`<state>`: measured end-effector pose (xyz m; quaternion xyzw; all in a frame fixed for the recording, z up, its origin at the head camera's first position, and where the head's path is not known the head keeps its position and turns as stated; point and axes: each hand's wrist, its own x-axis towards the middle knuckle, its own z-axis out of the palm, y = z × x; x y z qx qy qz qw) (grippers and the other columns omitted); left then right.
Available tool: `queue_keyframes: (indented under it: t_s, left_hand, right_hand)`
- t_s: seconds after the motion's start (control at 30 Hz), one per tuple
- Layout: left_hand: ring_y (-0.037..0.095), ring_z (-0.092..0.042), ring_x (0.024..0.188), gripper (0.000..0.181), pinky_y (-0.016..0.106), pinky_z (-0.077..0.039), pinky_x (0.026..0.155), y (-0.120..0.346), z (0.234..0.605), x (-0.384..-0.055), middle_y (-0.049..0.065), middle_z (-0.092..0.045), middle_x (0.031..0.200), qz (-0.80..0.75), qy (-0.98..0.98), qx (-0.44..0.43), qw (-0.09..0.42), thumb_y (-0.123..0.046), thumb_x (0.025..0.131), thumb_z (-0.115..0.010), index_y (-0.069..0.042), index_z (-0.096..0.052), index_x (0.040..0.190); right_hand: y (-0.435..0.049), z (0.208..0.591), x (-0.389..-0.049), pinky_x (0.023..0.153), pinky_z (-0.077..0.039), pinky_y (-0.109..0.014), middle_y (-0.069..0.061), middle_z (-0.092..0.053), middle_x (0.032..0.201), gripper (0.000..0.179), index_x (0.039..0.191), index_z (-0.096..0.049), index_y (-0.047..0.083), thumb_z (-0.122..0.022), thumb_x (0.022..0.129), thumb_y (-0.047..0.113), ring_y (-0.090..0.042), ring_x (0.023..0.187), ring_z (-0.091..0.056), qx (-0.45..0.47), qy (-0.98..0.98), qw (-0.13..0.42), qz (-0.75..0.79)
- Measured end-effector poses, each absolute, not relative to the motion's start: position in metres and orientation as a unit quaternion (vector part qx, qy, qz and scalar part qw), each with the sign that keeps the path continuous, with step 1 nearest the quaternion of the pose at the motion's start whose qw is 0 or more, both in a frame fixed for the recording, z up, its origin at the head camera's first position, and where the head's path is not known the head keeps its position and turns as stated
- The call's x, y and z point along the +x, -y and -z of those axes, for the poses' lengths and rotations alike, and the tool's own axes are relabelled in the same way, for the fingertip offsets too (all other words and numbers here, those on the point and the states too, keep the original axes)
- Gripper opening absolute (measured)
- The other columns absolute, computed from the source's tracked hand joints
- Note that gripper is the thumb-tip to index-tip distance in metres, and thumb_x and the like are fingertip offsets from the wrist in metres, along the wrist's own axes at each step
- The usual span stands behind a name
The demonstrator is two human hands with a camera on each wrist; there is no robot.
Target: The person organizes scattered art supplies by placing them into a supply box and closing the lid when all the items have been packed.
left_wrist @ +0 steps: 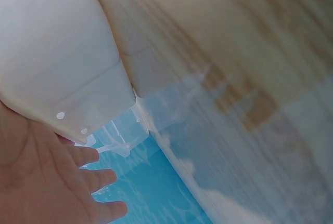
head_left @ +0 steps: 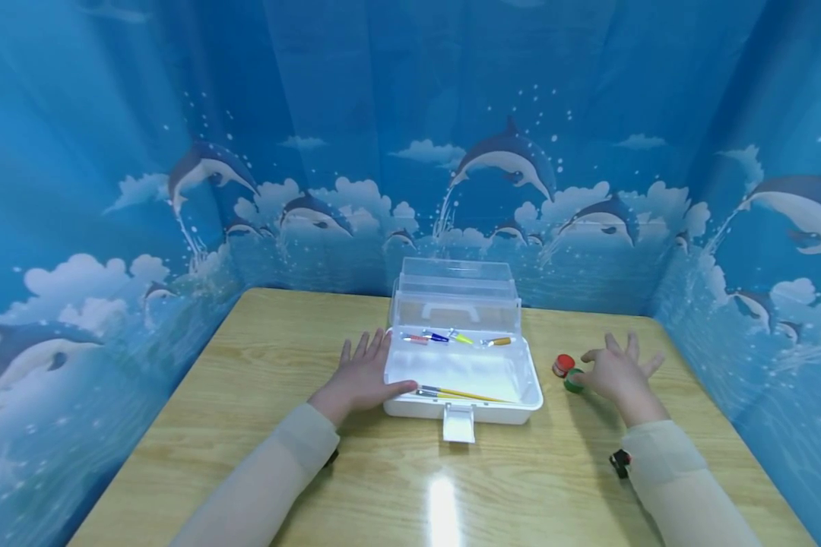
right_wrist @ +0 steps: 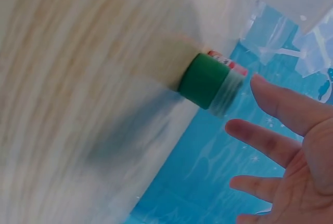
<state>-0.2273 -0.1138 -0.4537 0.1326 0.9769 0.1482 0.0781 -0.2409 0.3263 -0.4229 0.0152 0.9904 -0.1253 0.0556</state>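
A white plastic box (head_left: pixel 461 365) stands on the table with its clear lid (head_left: pixel 457 292) raised. Against its left rim rests my left hand (head_left: pixel 364 377), fingers straight and spread, the thumb lying over the front left corner. Inside lie thin yellow-handled brushes (head_left: pixel 468 394) along the front, and short pens or tools (head_left: pixel 438 337) along the back. To the right of the box sit a small jar with a red lid (head_left: pixel 564 365) and one that is green (right_wrist: pixel 210 83). My right hand (head_left: pixel 619 374) hovers beside the green jar, fingers spread, thumb and forefinger apart from it.
The wooden table (head_left: pixel 274 327) spreads to both sides and in front of the box. A white latch flap (head_left: pixel 459 423) hangs from the box's front. Blue dolphin-printed curtains (head_left: pixel 328 152) enclose the table at the back and sides.
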Motion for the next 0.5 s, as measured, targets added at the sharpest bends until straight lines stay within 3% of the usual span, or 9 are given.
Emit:
queue_keyframes:
  t_s: [0.5]
  left_hand:
    - [0.035,0.004,0.153,0.111,0.057,0.009,0.119,0.1138,0.4533,-0.2265,0.008,0.003,0.167,-0.151,-0.977,0.127,0.085,-0.081,0.087,-0.045,-0.013,0.0,0.162]
  right_hand:
    - [-0.3251,0.4303,-0.2442,0.091,0.023,-0.082,-0.041,-0.011,0.154,0.049,0.113,-0.073,0.002,-0.081,0.081,0.039,-0.061,0.139,0.022,0.015,-0.989,0.082,0.126]
